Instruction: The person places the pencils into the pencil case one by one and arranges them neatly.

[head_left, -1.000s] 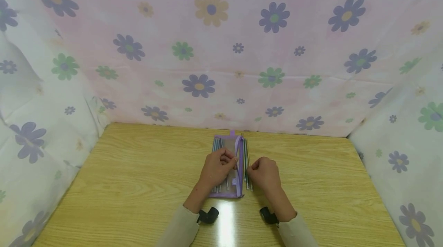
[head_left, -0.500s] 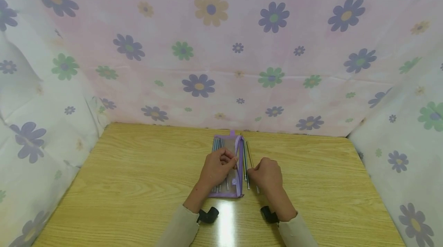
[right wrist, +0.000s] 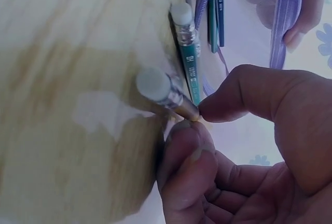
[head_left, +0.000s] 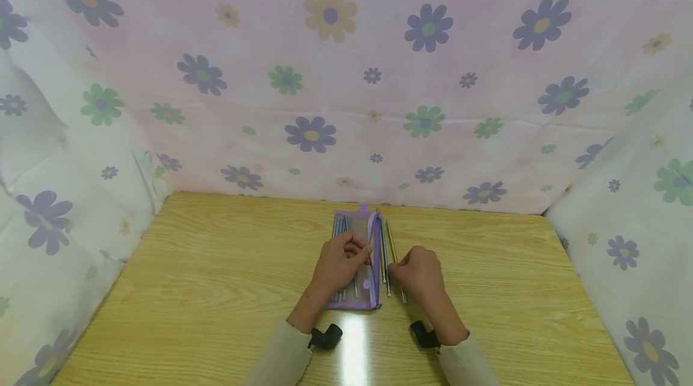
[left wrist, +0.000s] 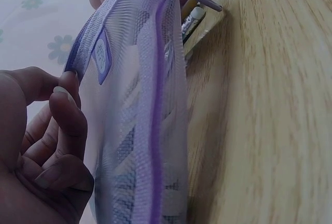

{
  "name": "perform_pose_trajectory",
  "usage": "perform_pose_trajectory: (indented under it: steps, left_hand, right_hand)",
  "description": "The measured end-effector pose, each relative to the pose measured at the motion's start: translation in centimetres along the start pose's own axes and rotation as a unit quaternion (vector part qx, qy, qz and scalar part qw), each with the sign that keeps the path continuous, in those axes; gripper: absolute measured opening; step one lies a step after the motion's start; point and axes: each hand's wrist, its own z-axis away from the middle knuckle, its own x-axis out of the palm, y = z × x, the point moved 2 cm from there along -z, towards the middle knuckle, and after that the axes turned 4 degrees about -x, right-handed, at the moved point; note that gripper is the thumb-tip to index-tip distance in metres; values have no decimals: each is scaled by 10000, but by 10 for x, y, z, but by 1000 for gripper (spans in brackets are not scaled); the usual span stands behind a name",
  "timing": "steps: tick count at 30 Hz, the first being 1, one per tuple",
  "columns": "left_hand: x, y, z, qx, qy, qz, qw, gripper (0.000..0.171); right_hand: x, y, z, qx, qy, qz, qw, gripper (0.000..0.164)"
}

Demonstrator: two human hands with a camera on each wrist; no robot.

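Note:
A purple-trimmed mesh zip pouch (head_left: 354,305) lies on the table with several pencils (head_left: 338,226) inside. My left hand (head_left: 337,263) pinches the pouch's open zipper edge between thumb and finger, lifting it away from the other edge in the left wrist view. My right hand (head_left: 421,272) pinches a gold pencil (head_left: 391,238) near its white eraser end (right wrist: 153,83); its far end points toward the back wall. Between this pencil and the pouch lie a green pencil (right wrist: 188,58) and another yellowish one, erasers toward me.
The wood-grain table (head_left: 227,266) reaches back to a flowered cloth (head_left: 373,103) that also hangs along both sides. Black wrist devices (head_left: 326,336) sit at the cuffs of the light sleeves (head_left: 284,356).
My right hand has pinched the gold pencil and drawn it slightly right, apart from the other loose pencils, tilting it. The left hand and the pouch have stayed in place.

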Motion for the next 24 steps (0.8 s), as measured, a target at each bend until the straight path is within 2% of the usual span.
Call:
perform_pose_trajectory:
  steps: [12,24]
  left_hand:
    - [0,-1,0,21,18,35,10000,11]
    - [0,-1,-1,-2,37,10,10000,11]
  right_hand:
    - [-5,-7,3,-44,-106,-227,9997,36]
    - [-9,-16,7,-272,-171,-282,9991,25]
